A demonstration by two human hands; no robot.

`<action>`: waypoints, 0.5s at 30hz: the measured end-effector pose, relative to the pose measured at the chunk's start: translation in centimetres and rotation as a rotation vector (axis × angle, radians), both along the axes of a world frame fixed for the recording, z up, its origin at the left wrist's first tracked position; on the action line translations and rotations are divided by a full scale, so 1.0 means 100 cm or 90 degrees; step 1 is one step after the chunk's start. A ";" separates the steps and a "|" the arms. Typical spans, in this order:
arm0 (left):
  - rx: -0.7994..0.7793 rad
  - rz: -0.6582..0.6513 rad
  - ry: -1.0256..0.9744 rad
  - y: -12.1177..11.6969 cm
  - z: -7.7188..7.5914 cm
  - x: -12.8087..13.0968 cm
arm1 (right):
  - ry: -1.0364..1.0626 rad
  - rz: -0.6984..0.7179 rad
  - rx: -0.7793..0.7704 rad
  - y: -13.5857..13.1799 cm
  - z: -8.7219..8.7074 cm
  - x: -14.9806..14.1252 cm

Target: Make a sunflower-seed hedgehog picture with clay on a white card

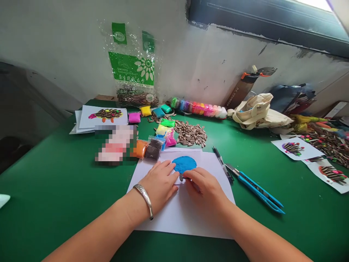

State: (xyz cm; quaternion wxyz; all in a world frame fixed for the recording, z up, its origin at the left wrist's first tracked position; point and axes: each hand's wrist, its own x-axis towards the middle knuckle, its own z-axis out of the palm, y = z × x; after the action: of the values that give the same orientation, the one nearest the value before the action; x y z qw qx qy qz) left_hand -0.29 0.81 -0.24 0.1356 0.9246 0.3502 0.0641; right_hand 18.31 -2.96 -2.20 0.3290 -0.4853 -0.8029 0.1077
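Note:
A flat, rounded patch of blue modelling clay (pixel 184 164) lies on white paper (pixel 163 218) in front of me. My left hand (pixel 160 178), with a silver bangle at the wrist, rests on the paper with fingers stretched out, their tips at the patch's left edge. Just below the patch, my right hand (pixel 203 183) pinches a small dark grey piece of modelling clay (pixel 181 177). Its fingertips partly cover that piece. Small bags of clay, one black (pixel 153 149) and one orange (pixel 141 148), lie beyond my left hand.
Sunflower seeds (pixel 191 133) are heaped behind the paper. A pen (pixel 223 164) and a blue utility knife (pixel 259 191) lie at the right. Finished seed pictures (pixel 102 117) are on both sides. A seed bag (pixel 133 72) and a cloth bag (pixel 255 111) stand near the wall.

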 end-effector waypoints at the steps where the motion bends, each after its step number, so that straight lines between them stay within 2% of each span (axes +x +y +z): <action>1: 0.002 -0.002 0.003 0.000 0.000 0.000 | -0.005 -0.001 0.001 0.001 0.000 -0.001; 9: 0.039 -0.003 -0.002 0.000 -0.004 0.000 | -0.060 0.009 -0.021 0.002 -0.003 -0.008; 15: 0.043 -0.004 0.008 -0.002 -0.004 0.000 | -0.064 -0.019 -0.049 0.004 -0.007 -0.006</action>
State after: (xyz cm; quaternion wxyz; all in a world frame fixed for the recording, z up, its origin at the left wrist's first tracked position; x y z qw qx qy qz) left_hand -0.31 0.65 -0.69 0.1025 0.9301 0.3457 0.0700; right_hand 17.68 -2.58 -2.89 0.2707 -0.5144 -0.8064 0.1091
